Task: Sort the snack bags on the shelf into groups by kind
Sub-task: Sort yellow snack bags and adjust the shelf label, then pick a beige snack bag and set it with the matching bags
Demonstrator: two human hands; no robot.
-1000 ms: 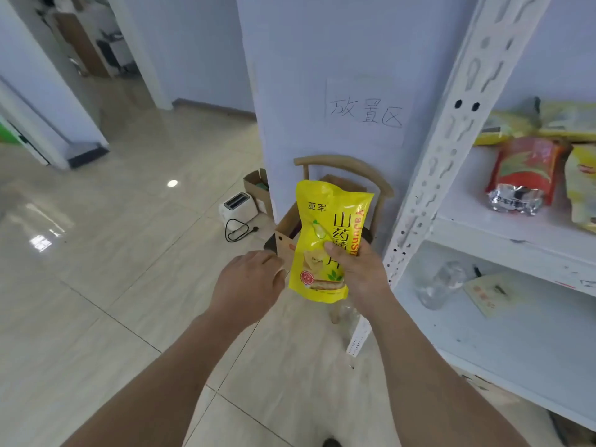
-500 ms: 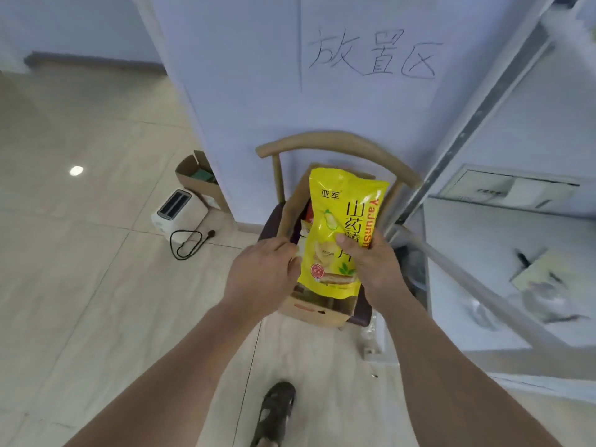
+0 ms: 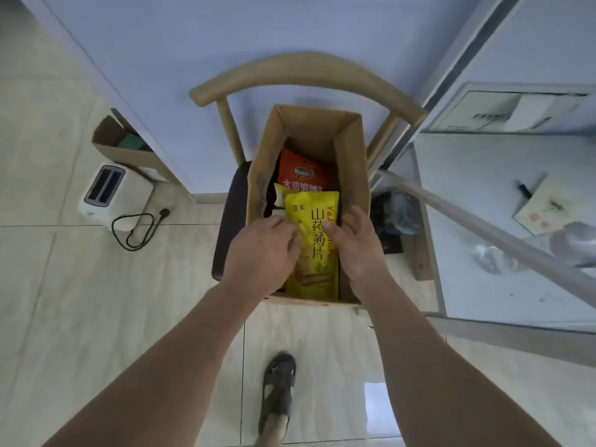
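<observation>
A yellow snack bag (image 3: 314, 243) stands upright inside an open cardboard box (image 3: 356, 162) on a wooden chair (image 3: 306, 67). My left hand (image 3: 263, 253) holds the bag's left edge and my right hand (image 3: 354, 246) grips its right edge, thumb on its front. Behind it in the box lie an orange snack bag (image 3: 303, 172) and part of another yellow bag (image 3: 280, 193). The box's lower contents are hidden by my hands and the bag.
A white toaster (image 3: 111, 191) with a black cord (image 3: 135, 230) sits on the tile floor at left, beside a small cardboard box (image 3: 113, 146). The white metal shelf (image 3: 503, 275) is at right, holding a paper card and clear plastic. My sandalled foot (image 3: 277, 388) is below.
The view has tilted down over the box. Both hands have lowered the yellow bag from above the chair into the box, and the left hand now holds its edge.
</observation>
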